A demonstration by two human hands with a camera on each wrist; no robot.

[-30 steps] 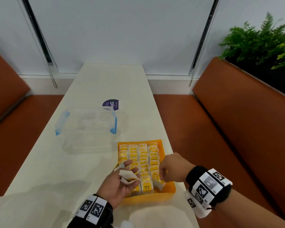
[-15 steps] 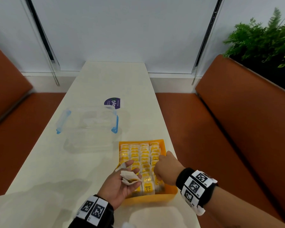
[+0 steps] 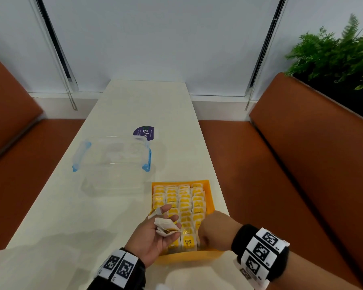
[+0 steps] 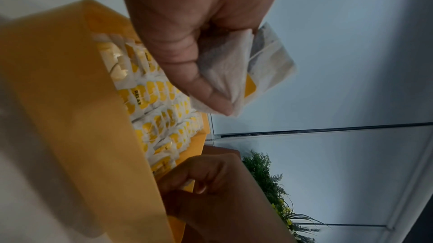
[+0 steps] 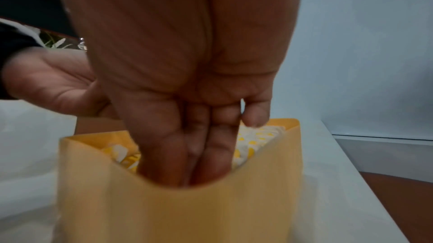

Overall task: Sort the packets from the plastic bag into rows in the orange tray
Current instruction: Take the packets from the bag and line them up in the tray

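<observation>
From the head view, the left hand [image 3: 150,237] lies palm up over the near left corner of the shallow orange plastic tray [image 3: 209,197], its fingers loosely bent and the thumb pinning a small stack of white-and-yellow paper packets [image 3: 165,227] against them. The right hand [image 3: 215,229] reaches down into the tray's near right part, knuckles up, its fingertips hidden among the rows of yellow-labelled packets [image 3: 183,203] that fill the tray. The tray sits at the near right edge of the long white table [image 3: 134,105]. A clear plastic box with blue clips [image 3: 113,155] stands toward the table's middle, just beyond it a round purple sticker [image 3: 144,132]. Orange-brown benches [image 3: 291,164] flank the table, and a green fern [image 3: 333,53] rises behind the right one.

From the left wrist view, the thumb [image 4: 187,73] presses the held packets [image 4: 234,73] flat against the fingers behind them.

From the right wrist view, the fingers [image 5: 215,150] run straight and close together, dipping behind the tray's near wall [image 5: 178,210]; what their tips touch I cannot tell.
</observation>
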